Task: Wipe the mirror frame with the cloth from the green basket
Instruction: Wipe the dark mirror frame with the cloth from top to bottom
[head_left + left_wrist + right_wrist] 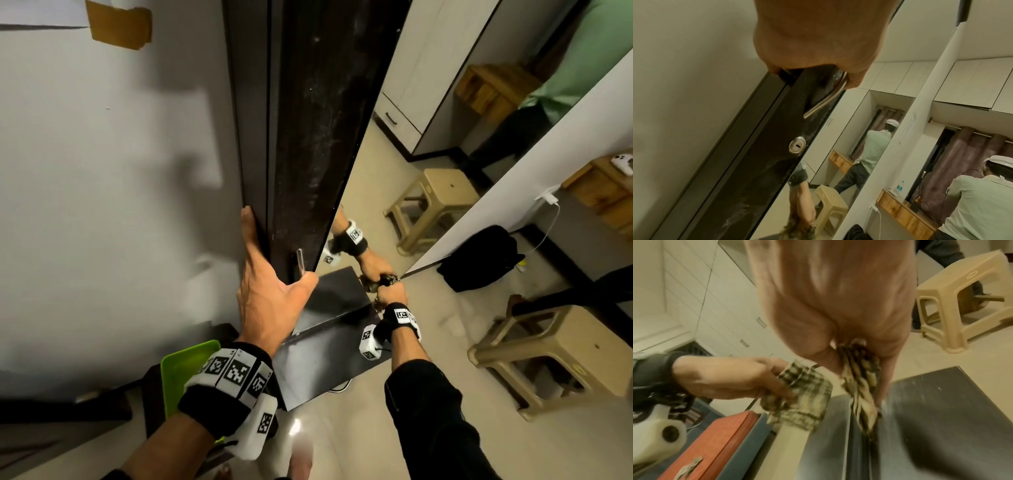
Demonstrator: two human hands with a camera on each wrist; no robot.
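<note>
The tall mirror has a dusty dark frame (308, 137) along its left side. My left hand (270, 274) grips that frame (777, 146), fingers round its outer edge and thumb against a small metal handle (824, 100). Low at the mirror's bottom edge my right hand (392, 294) holds a bunched checked cloth (380, 281). In the right wrist view the cloth (861, 382) is pressed into the seam where the glass meets a dark ledge (931, 402). To its left in that view is the mirror image of the hand and cloth. The green basket (181, 370) sits below my left wrist.
A keyhole (797, 144) sits in the frame beyond the handle. A beige plastic stool (565, 356) stands on the floor at the right, with a black bag (479, 260) and a charger cable beyond it. The wall lies left of the frame. Another person shows in the reflection.
</note>
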